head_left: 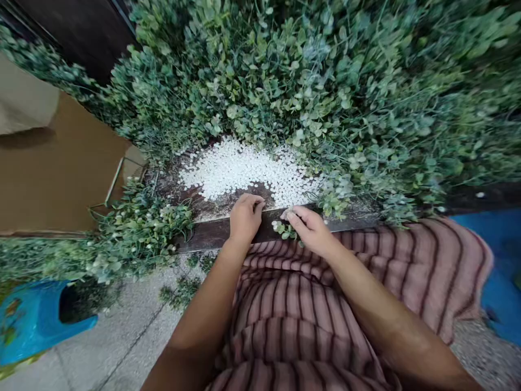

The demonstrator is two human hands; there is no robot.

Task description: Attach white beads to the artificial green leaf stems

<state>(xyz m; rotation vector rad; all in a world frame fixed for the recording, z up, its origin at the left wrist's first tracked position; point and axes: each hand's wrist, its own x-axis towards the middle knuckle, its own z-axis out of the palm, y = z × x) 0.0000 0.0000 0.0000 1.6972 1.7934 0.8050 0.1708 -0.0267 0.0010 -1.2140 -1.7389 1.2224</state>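
My left hand [245,216] rests on the edge of a dark wooden board [215,233], fingers curled in a pinch at the rim of a pile of small white beads [244,171]. Whether a bead sits between the fingertips is too small to tell. My right hand [310,228] is closed on a small green leafy sprig [285,229], holding it at the board's front edge, just right of the left hand. A large heap of green artificial foliage [325,81] surrounds the bead pile on the far side. A pink striped cloth [293,315] covers my lap.
More green sprigs [138,228] lie at the left end of the board. A blue plastic container [36,317] stands at the lower left on the grey floor [134,336]. A brown cardboard box [52,168] is at the left. Something blue [496,255] lies at the right.
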